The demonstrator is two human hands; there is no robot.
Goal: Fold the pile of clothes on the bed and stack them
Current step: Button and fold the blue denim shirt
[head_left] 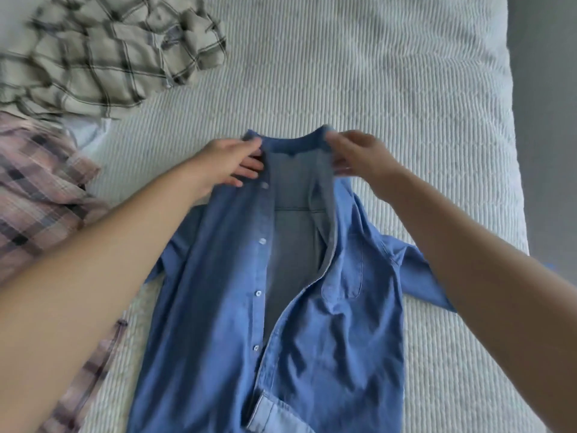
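A blue denim shirt (327,323) lies front up and unbuttoned on the bed, its collar pointing away from me. My left hand (232,162) pinches the left end of the collar at the button placket. My right hand (359,154) pinches the right end of the collar and looks slightly blurred. The shirt's right sleeve (421,276) is spread toward the bed's right edge. The left sleeve is mostly hidden under my left forearm.
A beige and black checked garment (103,54) lies crumpled at the far left. A pink plaid garment (37,195) lies at the left, running down under my left arm. The ribbed white bedcover (390,73) ends at the right edge, beside grey floor (546,89).
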